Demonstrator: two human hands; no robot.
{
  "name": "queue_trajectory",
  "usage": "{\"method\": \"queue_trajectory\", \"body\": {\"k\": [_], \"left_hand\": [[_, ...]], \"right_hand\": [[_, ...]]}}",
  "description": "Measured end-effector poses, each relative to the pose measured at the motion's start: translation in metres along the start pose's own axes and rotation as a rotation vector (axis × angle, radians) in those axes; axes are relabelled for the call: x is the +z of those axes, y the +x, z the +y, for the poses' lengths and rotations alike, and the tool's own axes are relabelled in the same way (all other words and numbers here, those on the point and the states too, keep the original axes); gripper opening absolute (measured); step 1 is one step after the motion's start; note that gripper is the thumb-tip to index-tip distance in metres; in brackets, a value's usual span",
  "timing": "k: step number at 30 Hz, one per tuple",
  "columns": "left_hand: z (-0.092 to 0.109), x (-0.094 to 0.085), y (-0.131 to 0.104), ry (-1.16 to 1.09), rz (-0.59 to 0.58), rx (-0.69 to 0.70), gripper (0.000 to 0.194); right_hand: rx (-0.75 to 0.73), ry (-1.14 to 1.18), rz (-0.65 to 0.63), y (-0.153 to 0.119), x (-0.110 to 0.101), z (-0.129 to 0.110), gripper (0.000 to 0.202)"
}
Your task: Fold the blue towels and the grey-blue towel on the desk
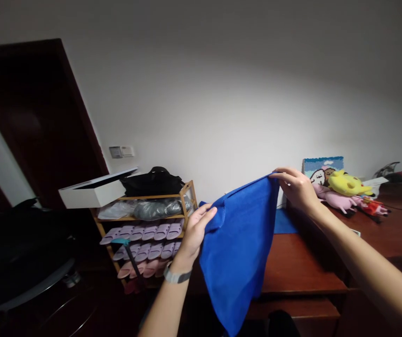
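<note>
A blue cloth [239, 252] hangs in the air between my two hands, its top edge slanting up to the right and its lower end tapering down. My left hand [196, 229] pinches the upper left part, where a small piece folds over. With thumb and fingers, my right hand [297, 187] grips the upper right corner. Behind the cloth, another flat blue piece of fabric [285, 222] lies on the reddish-brown wooden desk [302, 267].
A wooden rack [189, 187] on the left holds several slippers [149, 231], a black bag [154, 181] and a white box [93, 194]. Plush toys [348, 182] and a picture [322, 168] stand on the right-hand desk. A dark door [35, 117] is at far left.
</note>
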State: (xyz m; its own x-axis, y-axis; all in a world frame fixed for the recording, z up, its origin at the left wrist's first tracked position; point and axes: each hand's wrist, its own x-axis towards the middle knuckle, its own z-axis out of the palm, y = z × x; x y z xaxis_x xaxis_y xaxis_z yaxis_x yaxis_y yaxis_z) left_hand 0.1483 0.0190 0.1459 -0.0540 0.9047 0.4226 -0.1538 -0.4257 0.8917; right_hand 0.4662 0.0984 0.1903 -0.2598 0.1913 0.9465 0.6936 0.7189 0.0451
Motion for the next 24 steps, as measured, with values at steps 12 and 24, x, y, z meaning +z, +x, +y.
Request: {"method": "queue_trajectory", "body": {"k": [12, 24], "left_hand": [[-0.018, 0.034, 0.026, 0.051, -0.085, -0.001, 0.042], [-0.026, 0.043, 0.011, 0.266, -0.211, 0.086, 0.049]], "right_hand": [[0.1, 0.251, -0.437, -0.01, 0.002, -0.068, 0.058], [0.024, 0.229, -0.455, -0.029, 0.033, -0.091, 0.012]]}}
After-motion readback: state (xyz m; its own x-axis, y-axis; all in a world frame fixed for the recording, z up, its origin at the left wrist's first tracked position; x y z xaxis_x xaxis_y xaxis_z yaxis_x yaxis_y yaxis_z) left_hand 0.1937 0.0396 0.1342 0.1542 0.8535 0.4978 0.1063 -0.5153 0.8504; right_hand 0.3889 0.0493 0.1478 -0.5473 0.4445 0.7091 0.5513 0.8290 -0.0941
